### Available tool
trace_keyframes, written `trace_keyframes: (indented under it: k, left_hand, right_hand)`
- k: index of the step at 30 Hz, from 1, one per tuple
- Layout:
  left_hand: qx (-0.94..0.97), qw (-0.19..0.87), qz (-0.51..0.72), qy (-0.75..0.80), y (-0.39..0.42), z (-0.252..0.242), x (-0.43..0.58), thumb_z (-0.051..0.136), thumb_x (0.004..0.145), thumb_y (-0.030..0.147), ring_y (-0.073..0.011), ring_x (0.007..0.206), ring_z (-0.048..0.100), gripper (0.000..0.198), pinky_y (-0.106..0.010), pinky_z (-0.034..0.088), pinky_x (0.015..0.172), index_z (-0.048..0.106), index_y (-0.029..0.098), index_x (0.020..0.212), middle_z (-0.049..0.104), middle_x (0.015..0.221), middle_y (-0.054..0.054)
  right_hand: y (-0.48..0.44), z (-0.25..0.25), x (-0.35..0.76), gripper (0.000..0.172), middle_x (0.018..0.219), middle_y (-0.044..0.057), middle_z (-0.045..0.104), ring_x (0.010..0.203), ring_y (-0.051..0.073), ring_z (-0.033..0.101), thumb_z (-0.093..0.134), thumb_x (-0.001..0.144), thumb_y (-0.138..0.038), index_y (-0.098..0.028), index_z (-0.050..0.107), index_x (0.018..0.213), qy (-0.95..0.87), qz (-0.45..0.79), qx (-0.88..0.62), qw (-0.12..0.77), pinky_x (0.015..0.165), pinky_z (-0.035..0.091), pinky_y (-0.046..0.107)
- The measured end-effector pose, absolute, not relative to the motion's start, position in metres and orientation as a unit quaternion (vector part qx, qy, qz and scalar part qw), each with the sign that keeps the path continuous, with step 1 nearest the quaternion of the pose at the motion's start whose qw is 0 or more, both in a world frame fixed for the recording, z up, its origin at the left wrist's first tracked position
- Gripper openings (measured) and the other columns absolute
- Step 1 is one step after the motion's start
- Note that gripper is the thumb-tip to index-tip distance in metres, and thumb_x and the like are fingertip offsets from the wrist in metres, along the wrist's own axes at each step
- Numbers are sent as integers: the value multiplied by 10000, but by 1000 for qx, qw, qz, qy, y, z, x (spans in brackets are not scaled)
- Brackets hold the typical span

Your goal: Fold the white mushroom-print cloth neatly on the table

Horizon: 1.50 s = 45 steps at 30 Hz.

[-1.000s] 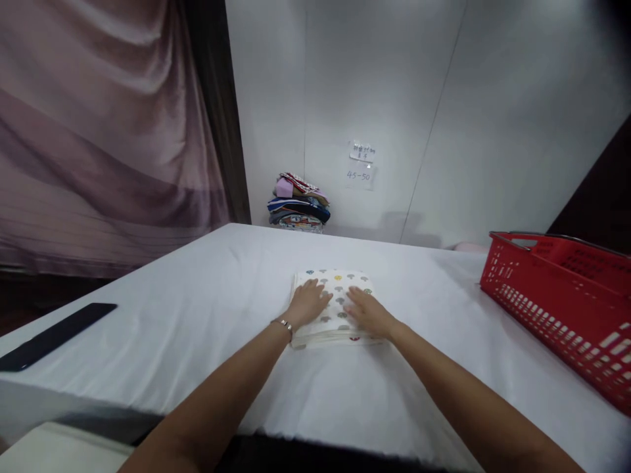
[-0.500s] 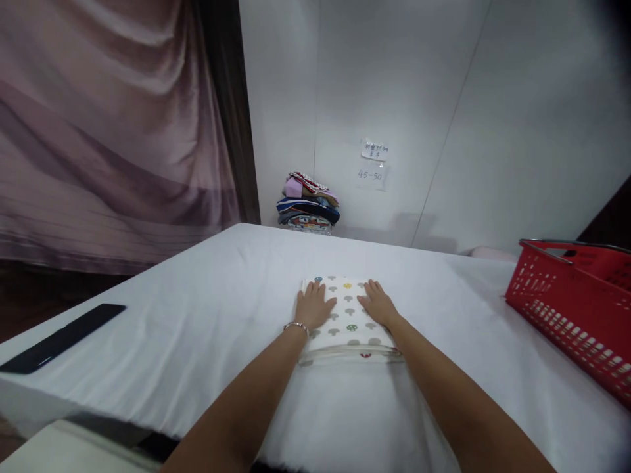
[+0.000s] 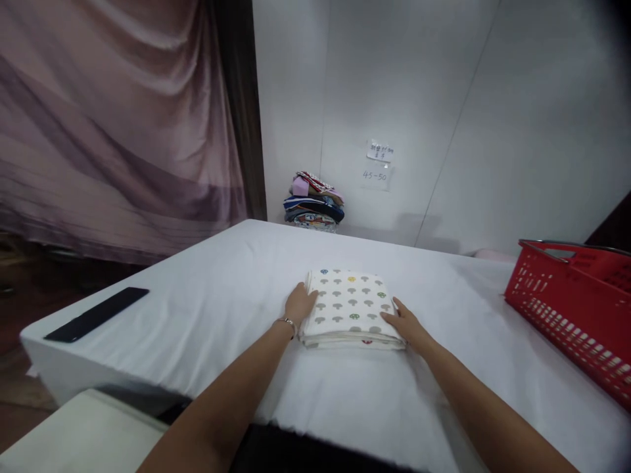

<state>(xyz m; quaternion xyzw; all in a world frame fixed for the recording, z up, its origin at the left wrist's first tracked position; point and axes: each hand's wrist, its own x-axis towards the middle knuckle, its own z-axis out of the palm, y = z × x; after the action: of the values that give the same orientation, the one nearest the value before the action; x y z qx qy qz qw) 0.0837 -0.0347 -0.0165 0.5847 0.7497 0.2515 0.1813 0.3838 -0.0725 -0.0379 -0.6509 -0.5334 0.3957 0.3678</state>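
A folded white cloth (image 3: 352, 302) printed with grey and a few coloured mushrooms lies flat on the white-covered table (image 3: 207, 328). Its layered folds show along the near edge. My left hand (image 3: 300, 305), with a bracelet at the wrist, grips the cloth's left side, thumb on top and fingers down along the edge. On the opposite side my right hand (image 3: 407, 326) holds the right edge, its thumb over the top face. The fingertips at both edges are partly hidden.
A red plastic basket (image 3: 566, 309) stands at the right. On the table's left lies a flat black object (image 3: 98, 314). Behind the table, a stack of folded fabrics (image 3: 314, 203) rests by the wall with paper notes (image 3: 377, 164). A pink curtain (image 3: 118, 131) hangs at left.
Both hands have slid outward from lying flat on top of the cloth to its left and right sides. More of the mushroom print shows. The camera view has shifted slightly.
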Motion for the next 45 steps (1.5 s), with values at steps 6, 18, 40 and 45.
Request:
trace_keyframes:
  k: [6, 18, 40, 45]
  left_hand:
    - [561, 343, 293, 694, -78, -21, 118, 576, 761, 405, -220, 800, 644, 546, -297, 479, 674, 415, 142, 1212, 626, 1062, -137]
    - [671, 203, 355, 619, -74, -20, 104, 521, 785, 285, -156, 790, 594, 296, -289, 465, 773, 612, 191, 1051, 613, 1046, -52]
    - [618, 402, 455, 499, -50, -46, 105, 504, 763, 266, -158, 875, 610, 256, -274, 480, 799, 634, 171, 963, 680, 943, -32]
    - [645, 383, 436, 498, -48, -46, 102, 477, 795, 322, -155, 873, 604, 255, -273, 471, 813, 654, 192, 926, 681, 926, -10]
  right_hand:
    - [-28, -5, 426, 750, 1060, 112, 640, 871, 228, 630, 651, 665, -241, -138, 376, 1355, -586, 302, -657, 364, 787, 489, 347]
    - [-92, -17, 409, 311, 995, 72, 666, 920, 219, 596, 459, 788, -358, -192, 651, 967, -676, 125, -585, 430, 806, 472, 354]
    - [-94, 14, 290, 209, 950, 68, 603, 901, 188, 530, 440, 880, -296, -186, 603, 953, -836, 21, -539, 102, 738, 368, 259]
    - [-83, 3, 281, 194, 966, 81, 590, 903, 203, 519, 423, 895, -279, -182, 589, 920, -832, -23, -549, 69, 718, 370, 272]
